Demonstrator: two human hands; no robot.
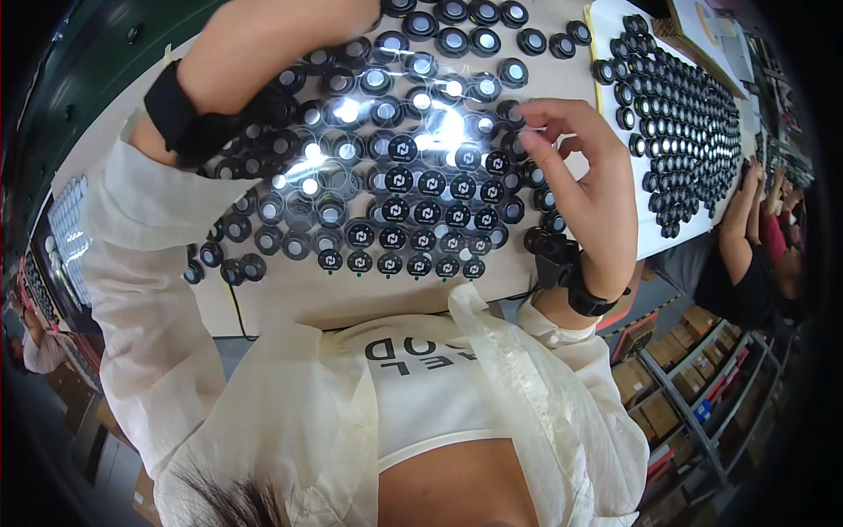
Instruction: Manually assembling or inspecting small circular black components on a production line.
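A clear plastic sheet [329, 180] with rows of round black labels [431, 184] lies over many black round parts with pale centres. Strong glare hides part of it. My right hand [597, 167] hovers at the sheet's right edge, its thumb and forefinger curved and apart. Their tips are close to a black round part [509, 112]; whether they touch it is unclear. My left hand [338, 16] reaches over the far left of the parts. Its fingers run past the upper edge of the picture and cannot be seen.
To the right, a white board [645, 206] carries dense rows of similar black parts. Beyond it, other people's arms [742, 206] reach to a table. Metal shelving [702, 395] with cardboard boxes stands at lower right. A dark green surface [97, 83] runs along the left.
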